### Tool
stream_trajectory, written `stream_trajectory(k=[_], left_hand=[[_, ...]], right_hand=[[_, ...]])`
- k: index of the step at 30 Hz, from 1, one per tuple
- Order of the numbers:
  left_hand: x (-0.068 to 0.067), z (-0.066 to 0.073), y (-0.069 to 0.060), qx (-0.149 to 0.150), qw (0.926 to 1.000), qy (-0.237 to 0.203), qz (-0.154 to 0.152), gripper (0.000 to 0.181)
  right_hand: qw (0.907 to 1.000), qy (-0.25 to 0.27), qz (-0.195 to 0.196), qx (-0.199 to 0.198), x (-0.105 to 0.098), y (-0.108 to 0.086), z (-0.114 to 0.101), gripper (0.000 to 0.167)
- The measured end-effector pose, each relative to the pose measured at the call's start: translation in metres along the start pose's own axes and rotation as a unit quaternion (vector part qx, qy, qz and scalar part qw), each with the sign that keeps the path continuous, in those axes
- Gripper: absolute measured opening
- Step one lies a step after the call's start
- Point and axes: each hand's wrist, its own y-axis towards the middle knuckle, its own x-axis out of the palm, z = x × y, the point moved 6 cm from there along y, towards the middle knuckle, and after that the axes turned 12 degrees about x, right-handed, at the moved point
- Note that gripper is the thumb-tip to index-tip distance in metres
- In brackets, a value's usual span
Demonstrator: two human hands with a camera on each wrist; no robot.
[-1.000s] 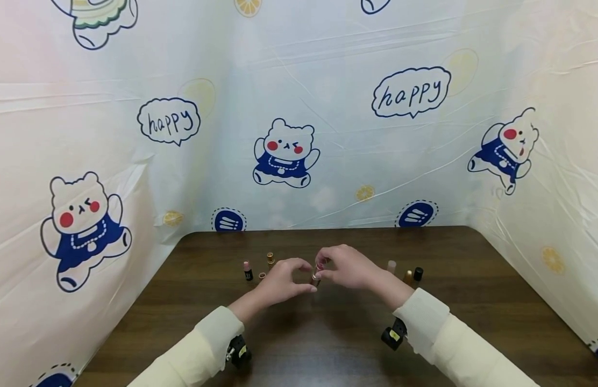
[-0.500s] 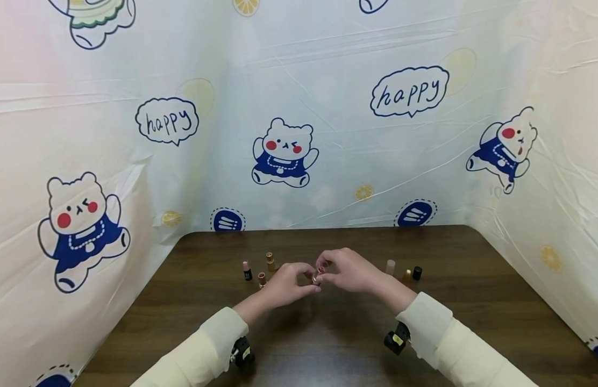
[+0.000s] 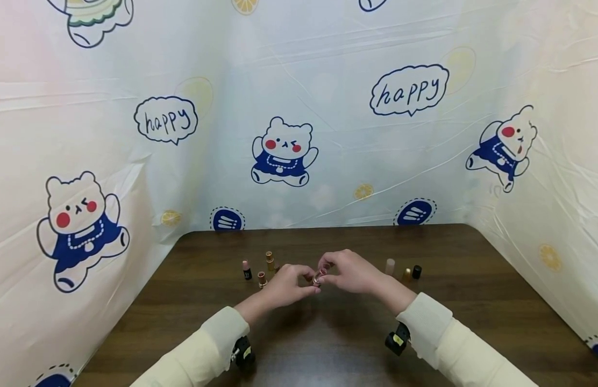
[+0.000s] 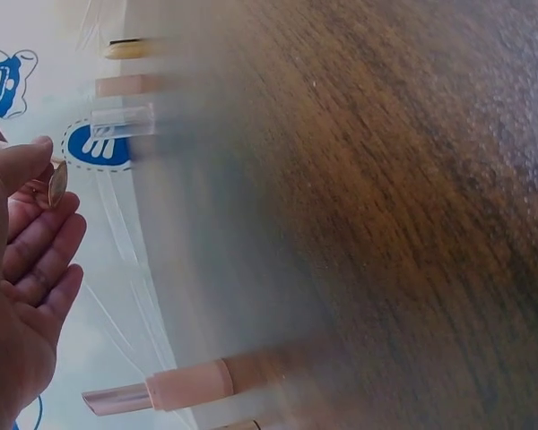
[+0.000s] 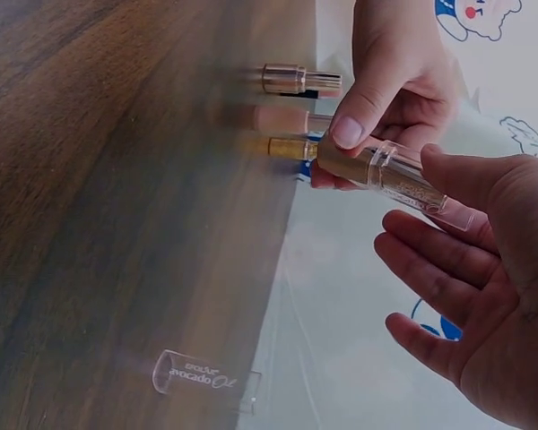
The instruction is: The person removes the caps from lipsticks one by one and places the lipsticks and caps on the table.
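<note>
Both hands meet over the middle of the table around one lipstick (image 3: 317, 278), tilted and raised. In the right wrist view my left hand (image 5: 399, 76) pinches its gold base (image 5: 341, 163) between thumb and fingers. My right hand (image 5: 502, 278) pinches the clear cap (image 5: 412, 184) at the other end, its other fingers extended. The cap sits over the tube's end; the fingers partly hide how far. In the head view, the left hand (image 3: 286, 285) and right hand (image 3: 352, 272) nearly touch. The left wrist view shows the lipstick's gold end (image 4: 58, 184) edge-on.
Left of the hands stand a pink-tipped black lipstick (image 3: 247, 270), a gold tube (image 3: 270, 261) and a rose-gold tube (image 3: 262, 279). To the right stand a pale translucent cap (image 3: 390, 267), a gold cap (image 3: 407, 274) and a black cap (image 3: 417, 272). A patterned curtain (image 3: 337, 177) surrounds the table (image 3: 323, 349).
The hands have drawn slightly closer together, and the lipstick has tipped from near upright to a slant. The left hand has shifted right, uncovering more of the rose-gold tube.
</note>
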Motion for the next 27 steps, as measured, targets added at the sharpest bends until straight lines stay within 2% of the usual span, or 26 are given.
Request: stream_trajectory(k=[9, 15, 27], left_hand=[[0.002, -0.003, -0.003, -0.012, 0.9993, 0.028, -0.019, 0.009], [0.002, -0.003, -0.005, -0.015, 0.9986, 0.048, -0.020, 0.010], [0.003, -0.003, -0.006, -0.016, 0.9982, 0.054, -0.023, 0.009]], right_hand=[[0.9987, -0.051, 0.006, 0.008, 0.005, -0.001, 0.003, 0.014], [0.9964, -0.084, 0.013, -0.001, 0.010, -0.001, 0.005, 0.014], [0.9933, -0.111, 0.028, -0.015, 0.015, -0.002, 0.005, 0.016]])
